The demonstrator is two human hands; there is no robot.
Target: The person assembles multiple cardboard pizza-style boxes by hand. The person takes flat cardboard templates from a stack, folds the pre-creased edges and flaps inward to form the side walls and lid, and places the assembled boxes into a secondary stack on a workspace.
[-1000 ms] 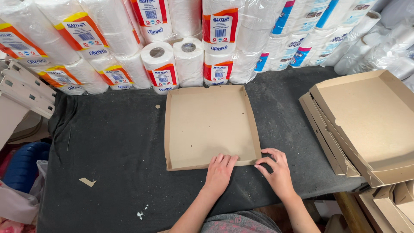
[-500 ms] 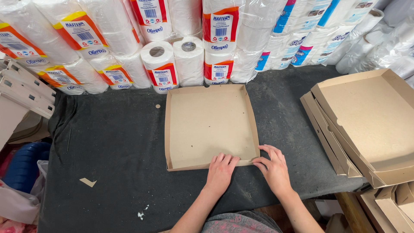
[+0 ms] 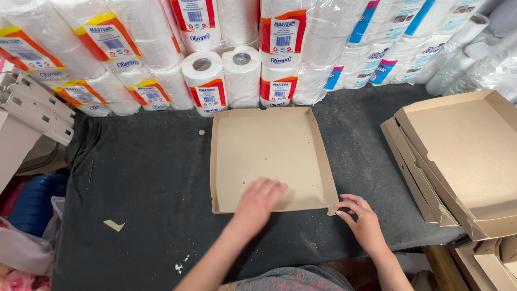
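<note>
Left hand (image 3: 262, 196) is down flat inside the cardboard tray (image 3: 266, 156), fingers spread loosely and pressing on the tray's floor close to its near wall, a bit blurred. Right hand (image 3: 360, 215) sits at the near right corner, fingertips drawn together and pinching the small corner tab (image 3: 332, 209) that sticks out where the near wall meets the right one. The tray itself lies open-side up in the middle of the desk (image 3: 145, 183), on its dark grey covering, with the far edge almost against the wall of wrapped paper rolls (image 3: 204, 81) stacked at the back. Off to the right, a stack of folded trays (image 3: 458, 156) of the same brown board is nested together, well apart from the one in hand. A torn scrap of card (image 3: 113, 224) lies on the near left of the desk. This board looks thin and light, stiff across the flat but ready to bend at its creases, so I'd judge the walls and corners are the places to grip, with a palm on the floor to stop it sliding. The low walls look easy to crush if squeezed hard.
</note>
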